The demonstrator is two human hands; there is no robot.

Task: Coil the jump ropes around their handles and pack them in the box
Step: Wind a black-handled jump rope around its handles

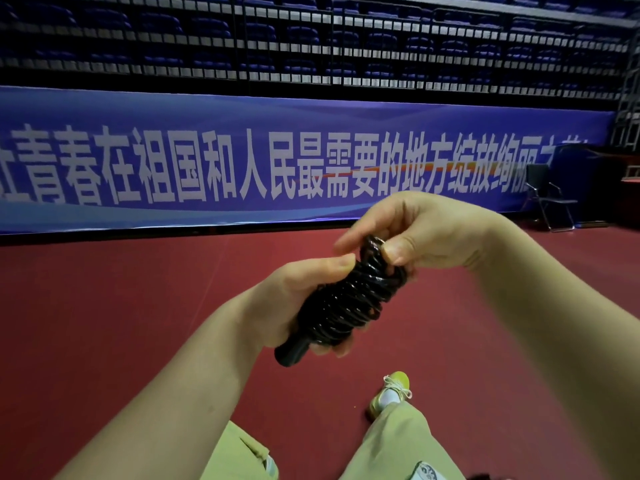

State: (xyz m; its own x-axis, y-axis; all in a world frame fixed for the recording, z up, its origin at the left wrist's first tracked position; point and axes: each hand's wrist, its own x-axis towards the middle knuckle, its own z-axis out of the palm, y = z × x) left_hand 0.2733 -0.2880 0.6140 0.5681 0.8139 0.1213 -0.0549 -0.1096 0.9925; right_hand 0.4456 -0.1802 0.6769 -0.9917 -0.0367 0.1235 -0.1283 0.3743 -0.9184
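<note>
**Coiled rope held in both hands over the red floor**

I see one black jump rope (349, 299), wound in tight loops around its handles, held in mid-air at frame centre. The bundle tilts, its upper end toward 1 o'clock, and a bare black handle end (291, 353) pokes out the bottom toward 7 o'clock.

Left hand (294, 306): fingers wrapped round the lower half of the coil, thumb lying up along its 10 o'clock side. Firm grip.

Right hand (408, 230): comes in from 3 o'clock and pinches the top turns of the coil between thumb and fingers. Both hands clamp the same bundle, nearly touching each other.

Below, at 6 o'clock: khaki trouser legs (398, 445) and one yellow-green sneaker (391, 389) with white laces on the red sports floor (121, 306).

At 12 o'clock: long blue banner (242, 161) with large white Chinese characters, dark stand seating (311, 39) above it. A black folding chair (547, 199) stands by the banner at 2 o'clock.

No box in view.
</note>
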